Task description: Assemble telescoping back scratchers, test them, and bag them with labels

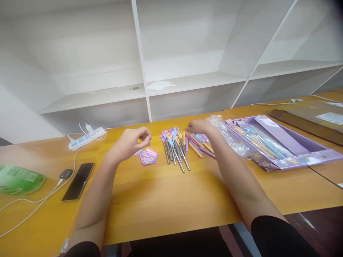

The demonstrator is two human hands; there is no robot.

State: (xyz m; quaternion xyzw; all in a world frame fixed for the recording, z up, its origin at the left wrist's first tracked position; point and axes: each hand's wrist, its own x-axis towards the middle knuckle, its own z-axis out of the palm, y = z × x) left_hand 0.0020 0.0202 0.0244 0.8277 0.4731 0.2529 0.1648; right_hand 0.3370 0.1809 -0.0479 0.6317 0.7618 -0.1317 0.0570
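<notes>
My left hand is raised over the table, its fingers curled in and the thumb near the index fingertip; I see nothing in it. Just below lie small pink and purple printed cards in a loose pile. To their right is a bunch of back scratchers with steel rods and purple, blue and yellow claw heads. My right hand is above a heap of purple, yellow and pink handle tubes, fingers bent and slightly apart, pointing left. Its fingertips are partly hidden, and whether they touch a tube is unclear.
Clear plastic bags lie beside a purple display box with wrapped items. A cardboard box stands far right. At left are a power strip, a phone, cables and a green packet. White shelving rises behind.
</notes>
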